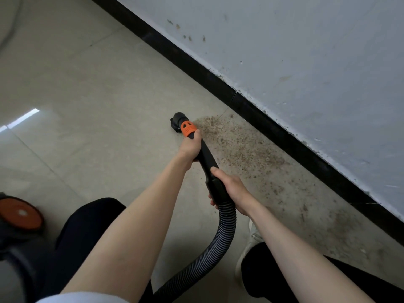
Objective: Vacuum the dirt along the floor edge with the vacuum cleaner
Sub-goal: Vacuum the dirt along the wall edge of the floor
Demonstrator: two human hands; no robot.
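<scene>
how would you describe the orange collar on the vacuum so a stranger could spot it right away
Start at the black baseboard running along the wall, then drop to the dirt on the floor beside it. At the dirt's far end sits the black nozzle, and just behind it is the collar, right above the left hand. It is the only orange part on the otherwise black wand.

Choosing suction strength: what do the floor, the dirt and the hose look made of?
Floor: glossy beige tile, probably ceramic; grout lines and a window glare. Dirt: dry brown grit and crumbs, loosely scattered. Hose: ribbed black flexible plastic, by its corrugations.
</scene>
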